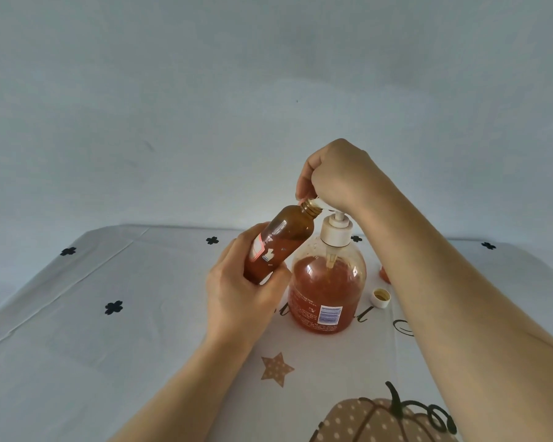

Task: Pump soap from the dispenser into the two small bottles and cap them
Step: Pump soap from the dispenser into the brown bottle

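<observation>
Tilting up and to the right, the bottle [278,240] is held above the table's middle, its long axis slanted and its open threaded neck brought against the spout [317,203] of the pump [335,232]. Its lower body is gripped by the left hand [237,298], with fingers and thumb wrapped round it. The pump's top is covered by the right hand [339,173], whose fingers are curled down over it, thumb and forefinger close together at the spout; whether the spout itself is pinched cannot be told. The dispenser [326,298] stands upright just right of the bottle, partly filled with orange soap, its barcode label turned toward the near edge. The table is covered by a white cloth [109,362] printed with black clovers, a dotted star [276,368] and a pumpkin [364,422] at the near edge; a plain pale wall [205,90] is seen behind. A white cap [380,297] lies open side up just right of the dispenser. Beyond it an orange thing [384,274] is mostly hidden by the right forearm.
</observation>
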{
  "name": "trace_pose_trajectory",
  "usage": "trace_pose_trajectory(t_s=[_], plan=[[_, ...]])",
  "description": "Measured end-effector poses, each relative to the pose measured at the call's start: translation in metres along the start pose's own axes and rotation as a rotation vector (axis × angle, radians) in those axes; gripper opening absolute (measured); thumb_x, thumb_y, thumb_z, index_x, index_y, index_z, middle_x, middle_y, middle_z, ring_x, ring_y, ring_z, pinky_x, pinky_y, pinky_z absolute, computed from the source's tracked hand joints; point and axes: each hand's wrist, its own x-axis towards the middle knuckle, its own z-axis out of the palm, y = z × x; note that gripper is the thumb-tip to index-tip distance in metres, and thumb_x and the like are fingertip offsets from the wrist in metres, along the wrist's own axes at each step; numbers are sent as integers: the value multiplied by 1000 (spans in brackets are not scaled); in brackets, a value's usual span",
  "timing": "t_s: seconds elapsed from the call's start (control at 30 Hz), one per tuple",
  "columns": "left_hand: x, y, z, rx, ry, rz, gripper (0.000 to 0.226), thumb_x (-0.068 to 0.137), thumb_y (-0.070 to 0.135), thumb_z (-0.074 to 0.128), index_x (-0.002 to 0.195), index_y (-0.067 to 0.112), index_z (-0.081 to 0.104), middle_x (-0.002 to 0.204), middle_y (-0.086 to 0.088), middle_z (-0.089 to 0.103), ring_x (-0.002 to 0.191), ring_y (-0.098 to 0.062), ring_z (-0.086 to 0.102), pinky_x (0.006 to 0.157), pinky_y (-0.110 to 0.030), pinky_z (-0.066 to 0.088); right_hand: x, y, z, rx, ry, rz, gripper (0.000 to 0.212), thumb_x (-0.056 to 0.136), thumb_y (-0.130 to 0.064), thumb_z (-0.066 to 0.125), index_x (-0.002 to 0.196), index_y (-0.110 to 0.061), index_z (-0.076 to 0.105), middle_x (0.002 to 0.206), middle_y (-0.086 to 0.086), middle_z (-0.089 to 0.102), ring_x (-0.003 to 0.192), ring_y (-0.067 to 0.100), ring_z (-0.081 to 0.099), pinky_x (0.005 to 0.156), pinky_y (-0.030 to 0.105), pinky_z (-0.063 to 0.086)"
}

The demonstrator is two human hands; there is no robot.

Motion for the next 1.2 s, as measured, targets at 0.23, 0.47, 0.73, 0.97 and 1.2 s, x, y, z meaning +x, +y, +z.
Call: trace_pose_trajectory(t_s=[0.23,0.47,0.73,0.97,1.2], plan=[[0,-3,-1,13,-16,-62,46,59,13,61,98,38,65,76,19,62,71,-1,58,60,-8,41,-4,7,9,14,18,31,35,78,2,44,84,-14,74,93,7,73,90,28,67,86,43,58],[-1,3,1,22,-43,18,44,67,19,62,109,32,61,83,15,62,79,5,57,66,-4,40,-18,0,-4,98,202,7,39,86,2,42,68,-23,67,76,-3,74,81,17,72,80,36,57],[0,1,1,29,-41,24,42,69,19,64,110,30,62,82,15,60,78,5,56,65,-3,38,-5,1,0,57,142,9,42,88,3,47,64,-23,69,83,3,74,84,25,72,87,42,58],[0,1,1,21,-33,0,40,70,14,67,107,30,62,82,15,60,80,4,56,65,-3,39,1,3,1,60,95,2,41,84,5,48,64,-23,70,87,7,74,85,27,72,86,42,59],[0,0,1,21,-31,-2,42,67,20,63,108,31,62,84,16,61,81,2,56,66,-5,41,2,3,1,50,55,-19,39,83,6,48,66,-22,70,92,7,74,92,26,70,88,42,57]])
